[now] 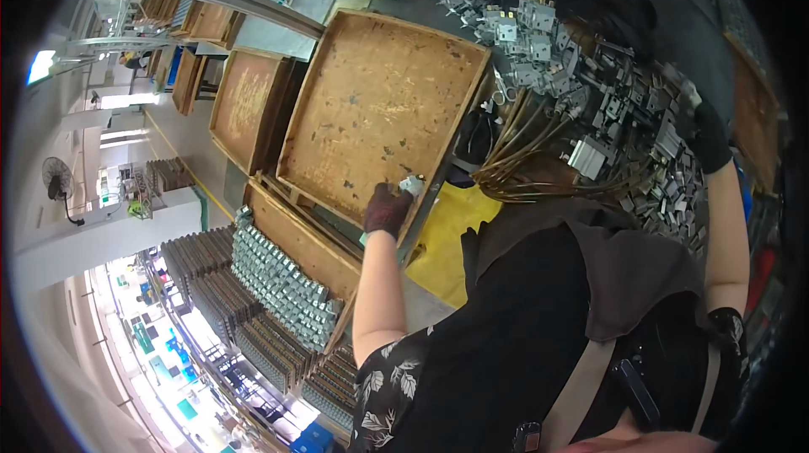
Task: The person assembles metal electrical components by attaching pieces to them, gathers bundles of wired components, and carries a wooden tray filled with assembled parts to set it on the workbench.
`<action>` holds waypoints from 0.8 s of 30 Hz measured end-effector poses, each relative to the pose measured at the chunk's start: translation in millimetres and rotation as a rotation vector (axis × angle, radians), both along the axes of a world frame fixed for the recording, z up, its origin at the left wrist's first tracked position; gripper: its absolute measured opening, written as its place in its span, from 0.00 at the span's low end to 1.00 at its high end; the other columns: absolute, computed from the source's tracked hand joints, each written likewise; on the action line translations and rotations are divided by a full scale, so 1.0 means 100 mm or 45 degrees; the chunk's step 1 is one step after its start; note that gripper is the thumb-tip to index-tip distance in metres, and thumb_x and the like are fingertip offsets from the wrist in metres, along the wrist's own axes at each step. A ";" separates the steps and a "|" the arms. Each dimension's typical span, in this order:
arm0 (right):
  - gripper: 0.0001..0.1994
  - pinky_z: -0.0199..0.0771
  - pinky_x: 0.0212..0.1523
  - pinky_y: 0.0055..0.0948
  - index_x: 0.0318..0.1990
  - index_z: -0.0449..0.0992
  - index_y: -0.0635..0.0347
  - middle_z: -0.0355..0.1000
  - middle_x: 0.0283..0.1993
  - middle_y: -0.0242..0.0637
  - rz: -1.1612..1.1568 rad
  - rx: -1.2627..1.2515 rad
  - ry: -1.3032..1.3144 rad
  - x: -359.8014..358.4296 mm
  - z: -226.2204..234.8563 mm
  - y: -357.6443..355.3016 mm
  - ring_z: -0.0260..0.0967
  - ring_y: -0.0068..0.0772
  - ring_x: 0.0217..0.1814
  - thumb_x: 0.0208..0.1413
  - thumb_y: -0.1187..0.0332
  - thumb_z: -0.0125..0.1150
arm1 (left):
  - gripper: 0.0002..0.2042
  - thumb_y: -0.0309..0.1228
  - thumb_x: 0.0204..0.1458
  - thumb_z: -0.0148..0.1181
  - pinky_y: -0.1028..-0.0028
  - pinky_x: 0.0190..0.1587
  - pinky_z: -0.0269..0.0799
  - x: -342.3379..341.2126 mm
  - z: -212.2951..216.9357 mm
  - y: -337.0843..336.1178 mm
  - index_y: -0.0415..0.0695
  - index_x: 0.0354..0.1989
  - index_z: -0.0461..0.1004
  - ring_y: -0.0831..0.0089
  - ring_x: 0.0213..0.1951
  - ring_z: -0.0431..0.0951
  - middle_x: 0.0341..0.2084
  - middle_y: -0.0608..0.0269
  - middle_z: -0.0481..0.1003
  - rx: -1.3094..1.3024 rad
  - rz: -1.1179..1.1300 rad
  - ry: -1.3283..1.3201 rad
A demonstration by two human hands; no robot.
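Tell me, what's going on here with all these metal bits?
A person is working with both hands gloved. The left hand seems to hold a small metal part over the near corner of a wooden tray. The right hand is at the far side of a heap of metal parts; whether it grips one is unclear. To the left, neat rows of parts sit in another tray.
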State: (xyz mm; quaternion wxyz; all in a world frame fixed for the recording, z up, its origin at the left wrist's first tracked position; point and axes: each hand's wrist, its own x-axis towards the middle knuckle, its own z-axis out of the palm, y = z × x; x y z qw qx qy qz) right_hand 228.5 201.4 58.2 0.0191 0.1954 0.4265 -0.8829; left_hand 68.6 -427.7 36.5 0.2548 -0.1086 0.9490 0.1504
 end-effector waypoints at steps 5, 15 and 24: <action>0.19 0.63 0.27 0.14 0.57 0.67 0.55 0.66 0.32 0.21 -0.174 0.233 -0.036 -0.66 0.61 -1.05 0.61 0.12 0.28 0.59 0.60 0.54 | 0.36 0.56 0.39 0.65 0.59 0.53 0.68 -0.13 0.00 0.43 0.38 0.49 0.69 0.49 0.51 0.74 0.47 0.41 0.74 -0.146 0.177 -0.096; 0.17 0.70 0.42 0.31 0.43 0.76 0.62 0.72 0.38 0.40 0.390 2.242 0.269 -0.68 0.93 -1.26 0.70 0.34 0.39 0.46 0.66 0.64 | 0.29 0.43 0.37 0.69 0.59 0.50 0.70 -0.15 -0.09 0.41 0.44 0.48 0.70 0.49 0.48 0.74 0.48 0.47 0.69 -0.127 -0.144 0.321; 0.05 0.71 0.35 0.40 0.24 0.81 0.53 0.74 0.27 0.35 1.629 3.018 0.582 -0.99 0.65 -1.18 0.74 0.39 0.33 0.40 0.68 0.59 | 0.21 0.25 0.39 0.63 0.72 0.39 0.75 -0.63 -0.34 0.43 0.34 0.45 0.70 0.70 0.36 0.74 0.34 0.60 0.73 1.363 0.372 0.113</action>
